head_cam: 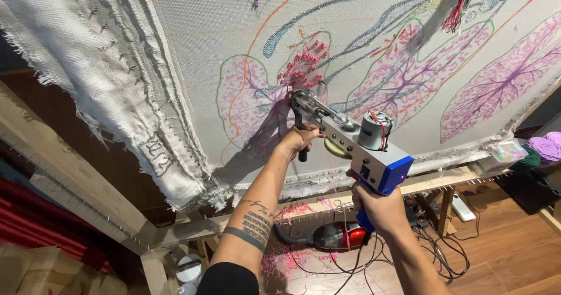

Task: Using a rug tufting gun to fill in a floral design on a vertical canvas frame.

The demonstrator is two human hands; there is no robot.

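Just above the left hand (301,138), clamped on the front grip, the tufting gun (350,140) meets cloth (193,32); right hand (377,204) grips the handle; a tilt probably tears it.

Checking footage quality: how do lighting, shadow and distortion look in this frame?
Head view: wide-angle bend and tilt skew the wooden frame; the cloth is evenly lit and sharp; the tufting gun and left hand cast a soft shadow on it; the right hand is clear; the lower left corner is dim.
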